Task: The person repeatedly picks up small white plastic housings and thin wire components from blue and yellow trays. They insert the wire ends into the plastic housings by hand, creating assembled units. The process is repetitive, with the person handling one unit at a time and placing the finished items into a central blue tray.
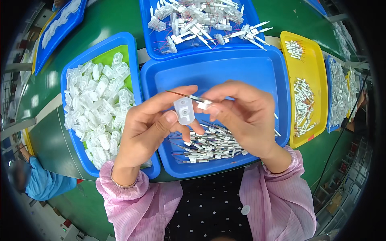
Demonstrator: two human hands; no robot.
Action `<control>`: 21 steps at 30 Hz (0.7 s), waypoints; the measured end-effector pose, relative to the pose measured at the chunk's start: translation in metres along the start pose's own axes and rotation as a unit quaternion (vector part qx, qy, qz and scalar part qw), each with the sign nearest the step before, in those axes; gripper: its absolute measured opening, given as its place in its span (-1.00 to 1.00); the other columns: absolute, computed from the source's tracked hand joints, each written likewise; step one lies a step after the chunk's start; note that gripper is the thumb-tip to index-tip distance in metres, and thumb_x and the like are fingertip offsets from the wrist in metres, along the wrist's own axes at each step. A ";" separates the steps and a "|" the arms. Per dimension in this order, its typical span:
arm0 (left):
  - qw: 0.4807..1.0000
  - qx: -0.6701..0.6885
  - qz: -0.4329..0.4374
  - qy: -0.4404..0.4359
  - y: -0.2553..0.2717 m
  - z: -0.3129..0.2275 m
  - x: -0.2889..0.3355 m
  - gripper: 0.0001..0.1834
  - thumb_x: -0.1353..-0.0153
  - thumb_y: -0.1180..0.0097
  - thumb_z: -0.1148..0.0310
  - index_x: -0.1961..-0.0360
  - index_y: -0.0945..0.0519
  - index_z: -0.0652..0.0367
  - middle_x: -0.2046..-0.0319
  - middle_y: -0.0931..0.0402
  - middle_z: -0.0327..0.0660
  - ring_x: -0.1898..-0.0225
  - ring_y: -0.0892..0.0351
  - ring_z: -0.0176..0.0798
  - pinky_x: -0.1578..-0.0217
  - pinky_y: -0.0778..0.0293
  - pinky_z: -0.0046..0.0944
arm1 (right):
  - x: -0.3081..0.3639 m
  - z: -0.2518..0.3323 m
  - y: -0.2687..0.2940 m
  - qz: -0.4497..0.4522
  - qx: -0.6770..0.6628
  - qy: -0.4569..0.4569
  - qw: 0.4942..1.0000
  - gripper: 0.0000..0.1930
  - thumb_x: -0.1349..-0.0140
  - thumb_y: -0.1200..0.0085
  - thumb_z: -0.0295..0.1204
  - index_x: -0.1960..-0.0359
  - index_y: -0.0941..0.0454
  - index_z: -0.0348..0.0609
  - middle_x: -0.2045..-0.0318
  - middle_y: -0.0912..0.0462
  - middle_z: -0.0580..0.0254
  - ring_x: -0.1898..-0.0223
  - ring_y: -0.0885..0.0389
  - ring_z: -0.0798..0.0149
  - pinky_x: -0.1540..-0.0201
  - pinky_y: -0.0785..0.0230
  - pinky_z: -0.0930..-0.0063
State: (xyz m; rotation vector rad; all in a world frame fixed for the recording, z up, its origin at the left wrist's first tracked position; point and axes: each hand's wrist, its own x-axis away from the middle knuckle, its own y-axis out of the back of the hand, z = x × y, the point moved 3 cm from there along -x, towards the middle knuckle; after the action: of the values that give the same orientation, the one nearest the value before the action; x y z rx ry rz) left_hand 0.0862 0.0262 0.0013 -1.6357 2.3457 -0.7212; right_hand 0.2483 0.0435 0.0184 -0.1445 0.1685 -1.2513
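Between the thumb and fingers of my left hand point(150, 124) is a small translucent plastic housing point(185, 112) with rounded corners and moulded openings. My right hand point(243, 114) pinches a thin part with a white connector point(204, 105) and a dark wire-like shaft pointing left, past the top of the housing. Whether the two pieces touch, I cannot tell. Both hands are over a blue tray point(249, 64), where a pile of similar thin parts with white ends point(217, 144) lies at the near side.
On the left, a blue tray point(138, 80) holds many translucent housings point(98, 100). Beyond, another blue tray point(146, 36) has white-and-clear assemblies with red wires point(193, 24). To the right, a yellow tray point(315, 68) carries small white parts point(303, 100). A person in blue point(48, 180) is at far left.
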 end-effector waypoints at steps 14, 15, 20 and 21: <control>0.992 0.108 0.034 -0.048 0.011 -0.005 -0.001 -0.58 -0.20 0.10 0.47 -0.07 -0.23 0.45 0.22 -0.45 0.13 0.36 -0.57 -0.07 0.51 -0.53 -0.31 | 0.004 0.033 0.009 -0.002 0.331 0.225 0.917 -0.81 0.19 -0.14 -0.70 0.44 -0.53 -0.33 0.54 -0.45 0.20 0.53 -0.37 0.34 0.49 -0.16 0.56; 0.992 0.108 0.033 -0.048 0.011 -0.004 -0.002 -0.58 -0.20 0.10 0.48 -0.07 -0.23 0.45 0.23 -0.45 0.13 0.36 -0.57 -0.07 0.51 -0.53 -0.31 | 0.005 0.034 0.007 0.004 0.354 0.253 0.900 -0.79 0.20 -0.14 -0.71 0.43 -0.53 -0.33 0.55 -0.44 0.20 0.54 -0.37 0.33 0.51 -0.16 0.55; 0.997 0.052 -0.010 -0.055 0.010 -0.002 -0.002 -0.54 -0.21 0.09 0.42 -0.08 -0.19 0.47 0.28 -0.40 0.14 0.57 -0.49 -0.25 0.73 -0.37 -0.49 | 0.018 0.038 -0.005 0.023 0.487 0.353 0.799 -0.70 0.30 -0.20 -0.69 0.39 -0.54 -0.31 0.54 -0.41 0.21 0.56 -0.37 0.27 0.55 -0.20 0.48; 0.998 0.048 -0.014 -0.048 0.010 -0.004 -0.002 -0.53 -0.20 0.08 0.43 -0.08 -0.19 0.47 0.29 -0.40 0.13 0.61 -0.46 -0.30 0.75 -0.33 -0.52 | 0.020 0.036 -0.009 0.014 0.501 0.373 0.781 -0.69 0.31 -0.21 -0.68 0.39 -0.54 -0.30 0.53 -0.41 0.22 0.55 -0.36 0.27 0.58 -0.21 0.49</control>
State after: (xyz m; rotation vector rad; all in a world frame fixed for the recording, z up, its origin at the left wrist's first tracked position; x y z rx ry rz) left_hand 0.0772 0.0315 -0.0007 -1.6269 2.1912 -0.7323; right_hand 0.2534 0.0217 0.0548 1.2982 0.1582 -1.1614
